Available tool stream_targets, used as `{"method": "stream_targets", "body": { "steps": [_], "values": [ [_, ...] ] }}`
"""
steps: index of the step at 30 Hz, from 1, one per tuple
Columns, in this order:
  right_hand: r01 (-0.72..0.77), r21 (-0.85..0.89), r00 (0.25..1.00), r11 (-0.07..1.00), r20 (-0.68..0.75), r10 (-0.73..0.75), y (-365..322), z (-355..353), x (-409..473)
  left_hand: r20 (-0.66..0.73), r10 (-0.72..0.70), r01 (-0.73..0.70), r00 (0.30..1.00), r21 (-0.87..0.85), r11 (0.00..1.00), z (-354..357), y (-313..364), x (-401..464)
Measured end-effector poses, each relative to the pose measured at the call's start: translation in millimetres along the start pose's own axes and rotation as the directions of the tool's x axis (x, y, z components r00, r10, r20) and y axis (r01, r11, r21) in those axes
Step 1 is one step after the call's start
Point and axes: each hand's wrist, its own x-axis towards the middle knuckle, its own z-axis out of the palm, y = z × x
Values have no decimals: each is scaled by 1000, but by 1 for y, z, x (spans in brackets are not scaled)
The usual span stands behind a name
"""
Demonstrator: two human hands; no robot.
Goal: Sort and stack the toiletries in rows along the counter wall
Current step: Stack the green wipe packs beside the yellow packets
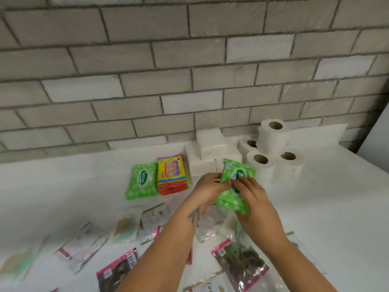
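Both my hands hold a green wipes pack (pixel 232 182) above the white counter (pixel 63 186). My left hand (pixel 207 187) grips its left edge and my right hand (pixel 252 199) grips its right side, fingers over the label. A second green wipes pack (pixel 141 181) lies flat further left near the wall. Beside it stands a stack of yellow and red packets (pixel 172 174). White tissue packs (pixel 212 150) are stacked against the wall, with toilet rolls (pixel 272 150) piled to their right.
Several clear sachets (pixel 84 247) and dark pink-edged packets (pixel 242 264) lie scattered over the near counter under my forearms. A grey brick-pattern tile wall (pixel 189 70) runs behind the counter. A white panel edge (pixel 376 133) rises at the far right.
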Motion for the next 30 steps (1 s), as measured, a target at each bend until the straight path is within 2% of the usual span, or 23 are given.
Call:
{"method": "stream_targets", "body": {
  "steps": [4,8,12,18,23,27,30],
  "values": [
    [182,-38,979,982,-82,-185,-47,38,32,-152,-19,9,988,-64,998,-72,-17,-21],
    [287,-32,949,957,-129,-289,-99,71,57,-258,-77,32,963,-176,984,-133,-33,-37],
    [370,-16,927,929,-60,-370,-134,101,84,-290,-135,52,948,-277,959,-180,-45,-47],
    [442,-228,894,868,39,-445,-159,149,110,-377,-262,140,888,-321,937,-225,-74,-33],
    [444,-363,896,819,163,-413,-166,176,116,-376,-265,185,888,-235,954,-244,-98,-14],
    [406,-442,909,800,285,-304,-171,190,122,-358,-255,222,898,-132,966,-248,-113,8],
    [379,-492,916,784,317,-244,-168,198,126,-388,-250,260,887,-26,965,-247,-117,20]
  ]
}}
